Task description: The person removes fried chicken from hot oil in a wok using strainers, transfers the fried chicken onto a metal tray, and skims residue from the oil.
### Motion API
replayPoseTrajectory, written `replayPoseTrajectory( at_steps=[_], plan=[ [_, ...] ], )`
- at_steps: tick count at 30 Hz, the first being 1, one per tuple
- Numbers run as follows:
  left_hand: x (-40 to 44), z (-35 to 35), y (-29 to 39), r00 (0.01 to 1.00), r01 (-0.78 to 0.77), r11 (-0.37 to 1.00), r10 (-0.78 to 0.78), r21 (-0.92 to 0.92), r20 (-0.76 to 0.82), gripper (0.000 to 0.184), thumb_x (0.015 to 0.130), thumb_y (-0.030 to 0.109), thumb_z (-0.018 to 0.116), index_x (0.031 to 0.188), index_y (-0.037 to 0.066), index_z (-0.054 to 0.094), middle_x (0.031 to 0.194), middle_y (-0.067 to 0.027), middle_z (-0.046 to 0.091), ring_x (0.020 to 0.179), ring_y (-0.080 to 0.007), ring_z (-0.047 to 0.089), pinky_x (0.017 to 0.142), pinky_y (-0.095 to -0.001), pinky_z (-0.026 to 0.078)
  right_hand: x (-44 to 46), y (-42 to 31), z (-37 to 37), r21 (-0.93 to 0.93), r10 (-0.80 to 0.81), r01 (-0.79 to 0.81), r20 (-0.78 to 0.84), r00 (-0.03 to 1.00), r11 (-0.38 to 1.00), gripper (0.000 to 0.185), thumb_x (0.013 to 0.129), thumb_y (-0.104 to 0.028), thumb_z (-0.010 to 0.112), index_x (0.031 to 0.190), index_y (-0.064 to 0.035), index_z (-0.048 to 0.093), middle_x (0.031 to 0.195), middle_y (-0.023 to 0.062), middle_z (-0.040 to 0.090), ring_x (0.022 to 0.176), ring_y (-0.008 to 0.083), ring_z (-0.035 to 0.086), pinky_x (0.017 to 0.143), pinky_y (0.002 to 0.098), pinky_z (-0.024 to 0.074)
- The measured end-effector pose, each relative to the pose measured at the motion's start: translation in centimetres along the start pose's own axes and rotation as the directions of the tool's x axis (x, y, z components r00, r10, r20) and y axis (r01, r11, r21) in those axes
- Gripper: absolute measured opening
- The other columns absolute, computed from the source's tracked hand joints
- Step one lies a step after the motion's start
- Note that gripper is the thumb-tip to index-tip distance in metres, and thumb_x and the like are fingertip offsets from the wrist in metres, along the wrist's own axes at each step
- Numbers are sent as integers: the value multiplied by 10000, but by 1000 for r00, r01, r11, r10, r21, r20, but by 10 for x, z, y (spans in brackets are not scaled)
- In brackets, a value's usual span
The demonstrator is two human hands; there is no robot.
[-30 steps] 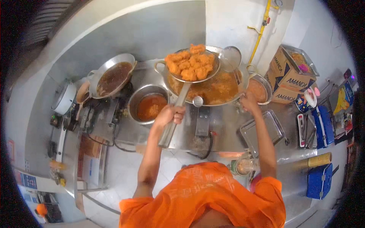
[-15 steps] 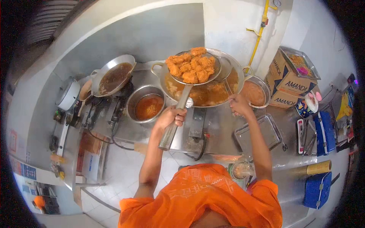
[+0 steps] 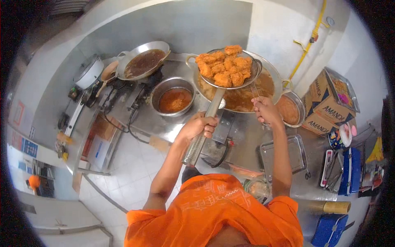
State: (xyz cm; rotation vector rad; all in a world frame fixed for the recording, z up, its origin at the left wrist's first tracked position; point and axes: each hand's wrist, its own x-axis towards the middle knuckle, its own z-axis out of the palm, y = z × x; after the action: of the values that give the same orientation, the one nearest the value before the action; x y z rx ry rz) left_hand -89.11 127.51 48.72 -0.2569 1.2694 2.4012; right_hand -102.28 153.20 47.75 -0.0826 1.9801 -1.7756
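Note:
My left hand point(image 3: 199, 126) is closed round the thick metal handle of a large skimmer point(image 3: 214, 103). Pieces of golden fried chicken point(image 3: 224, 68) are heaped on the skimmer, which is held above a wide wok point(image 3: 275, 76) of oil. In my right hand point(image 3: 266, 111), fingers pinched together, is the thin wire handle of a smaller strainer point(image 3: 254, 89). Its head shows only partly, at the right edge of the skimmer; the chicken and the skimmer hide the rest.
Left of the wok stand a steel pot point(image 3: 155, 99) of reddish sauce and a pan point(image 3: 164, 46) of dark liquid. A bowl point(image 3: 302, 108) of orange-brown mix sits to the right. Nearer are a rectangular tray point(image 3: 284, 155), scissors point(image 3: 307, 175) and stacked cardboard boxes point(image 3: 329, 105).
The view has turned, so the counter appears shifted right. The loaded skimmer has come slightly nearer to me. The smaller strainer has moved left, up against the skimmer.

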Motion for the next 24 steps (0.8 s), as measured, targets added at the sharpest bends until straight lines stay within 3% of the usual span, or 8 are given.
replayPoseTrajectory(
  at_steps=[10,14,17,20,24],
  plan=[
    [-89,-82,57,996,-49,999,50,9,-71,260,867,33,581,1099,42,463,741,30,428,496,-3,362,381,-166,281,3,-28,129,-30,-49,51,56,997,998,231,957,-124,471,1160,-15,451,710,-6,475,476,40,370,371,210,313],
    [-127,-140,85,992,-17,1000,19,15,-127,262,857,18,578,1083,44,448,740,22,426,504,-12,370,387,-175,294,10,-21,216,35,-36,36,18,999,999,232,959,-134,486,1171,-42,467,703,-37,452,457,15,335,357,192,272],
    [-147,-183,95,993,-3,1000,4,11,-120,257,855,-4,569,1055,50,417,740,7,429,517,-26,388,401,-183,315,31,1,259,122,-58,48,75,996,991,234,958,-102,463,1173,-12,447,708,-6,470,443,38,348,358,212,302],
    [-158,-217,102,993,-10,1000,12,17,-117,256,862,-3,567,1062,48,416,727,10,428,510,-27,388,396,-186,320,41,16,299,111,-57,56,4,998,992,245,957,-106,470,1180,-5,469,695,-3,481,433,45,369,357,216,308],
    [-178,-250,91,995,-14,1000,13,-15,-94,273,859,16,592,1090,41,449,701,29,419,488,-11,370,376,-173,298,64,52,314,-163,-179,152,-168,969,975,250,953,-108,483,1177,0,505,691,34,538,432,86,440,361,263,331]
  ],
)
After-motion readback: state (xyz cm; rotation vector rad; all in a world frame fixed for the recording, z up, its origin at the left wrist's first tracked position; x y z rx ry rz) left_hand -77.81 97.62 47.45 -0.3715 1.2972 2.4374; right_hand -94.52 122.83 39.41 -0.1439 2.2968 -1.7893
